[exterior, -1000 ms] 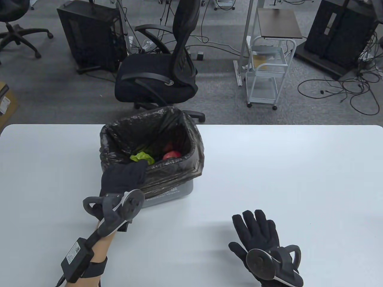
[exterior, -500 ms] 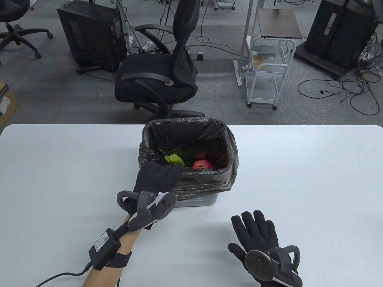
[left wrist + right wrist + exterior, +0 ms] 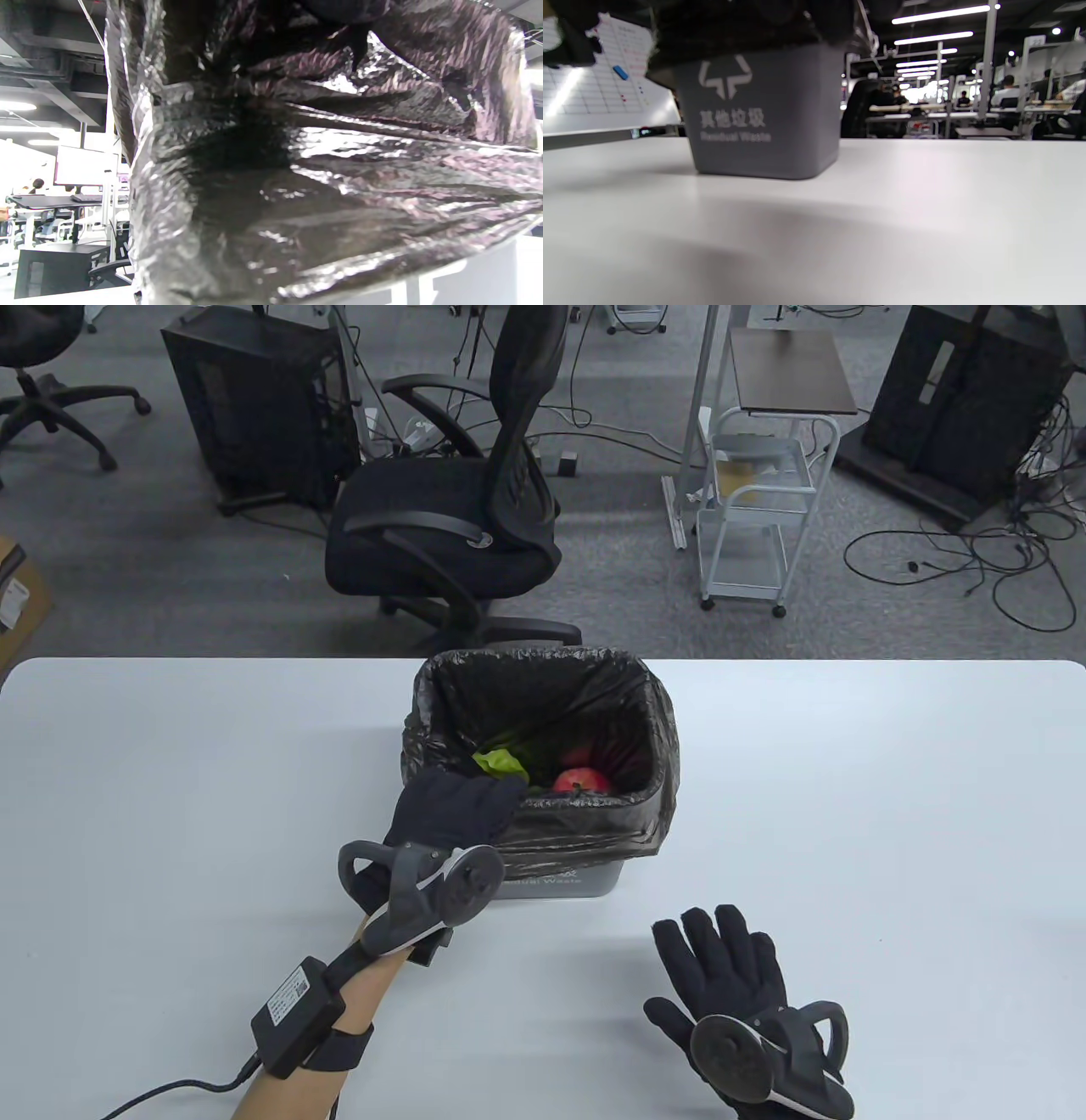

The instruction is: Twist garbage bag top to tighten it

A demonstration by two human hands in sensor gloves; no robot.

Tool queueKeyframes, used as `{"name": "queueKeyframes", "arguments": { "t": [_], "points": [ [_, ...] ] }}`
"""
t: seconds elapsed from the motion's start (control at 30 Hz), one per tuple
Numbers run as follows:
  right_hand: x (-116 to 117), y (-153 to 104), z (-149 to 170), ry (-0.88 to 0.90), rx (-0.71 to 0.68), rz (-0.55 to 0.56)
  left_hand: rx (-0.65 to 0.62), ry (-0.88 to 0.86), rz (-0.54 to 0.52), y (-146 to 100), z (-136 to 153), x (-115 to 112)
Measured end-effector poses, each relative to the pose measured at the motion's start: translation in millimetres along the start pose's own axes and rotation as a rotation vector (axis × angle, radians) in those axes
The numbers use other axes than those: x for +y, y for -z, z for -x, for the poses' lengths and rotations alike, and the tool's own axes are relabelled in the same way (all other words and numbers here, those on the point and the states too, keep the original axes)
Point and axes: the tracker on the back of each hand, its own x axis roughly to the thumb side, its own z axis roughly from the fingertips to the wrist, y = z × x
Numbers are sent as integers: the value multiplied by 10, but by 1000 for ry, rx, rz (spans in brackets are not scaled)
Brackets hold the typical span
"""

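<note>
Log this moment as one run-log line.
left hand grips near rim of garbage bag | right hand flat on table, fingers spread | bag top open over gray bin | twist not begun

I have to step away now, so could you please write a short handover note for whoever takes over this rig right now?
Left hand: grips the near-left rim of the bin, over the bag folded there.
Right hand: lies flat and open on the table, to the right of the bin and nearer the person, touching nothing else.
Things: the grey bin stands upright mid-table, the black bag lining it and folded over its rim, mouth wide open. A red fruit and something green lie inside.
Done: nothing of the twisting.
Left: free the bag's top from the rim, gather it, twist it tight.
</note>
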Motion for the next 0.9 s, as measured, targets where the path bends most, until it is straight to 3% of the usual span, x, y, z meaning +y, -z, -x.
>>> {"name": "queueKeyframes", "arguments": {
  "t": [0.17, 0.37, 0.57, 0.73, 0.9],
  "points": [
    [-4, 1, -3, -2, 3, -3, -19, 45, 15, -63, -3, 17],
    [-98, 68, 28, 14, 36, 8, 26, -45, -18, -290, 272, 236],
    [-320, 263, 142, -45, 65, 173, 131, -101, -26, -568, 700, 316],
    [-390, 582, 255, -48, 134, 185, 204, -121, 75, -633, 933, 91],
    [-202, 872, 367, -56, 197, 119, 162, 4, 290, -536, 840, -397]
  ]
}}
